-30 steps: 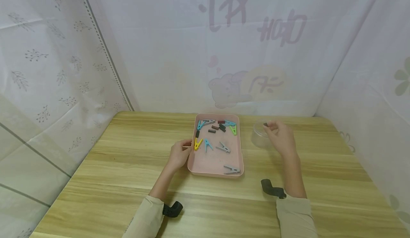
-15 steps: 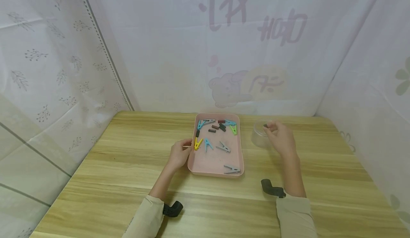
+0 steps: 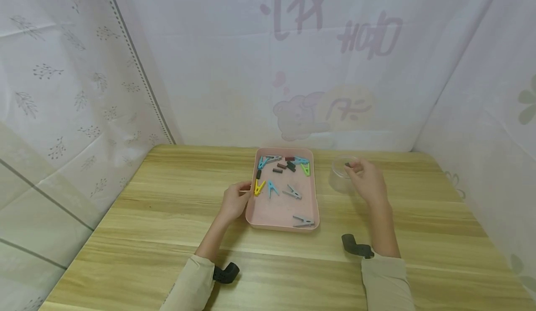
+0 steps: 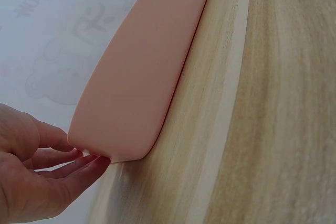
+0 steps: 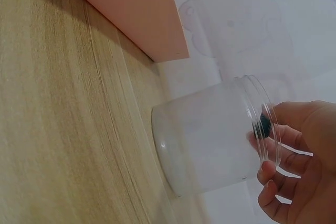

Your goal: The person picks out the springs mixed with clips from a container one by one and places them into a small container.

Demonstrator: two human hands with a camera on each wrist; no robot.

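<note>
Pinches dark piece in right hand at mouth of clear jar. Grips pink tray of clips and springs with left hand.

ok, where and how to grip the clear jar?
Side wall of the clear jar, below the ridged rim, probably from the right. It stands upright and looks round; the right hand is at its mouth, the pink tray to its left.
</note>
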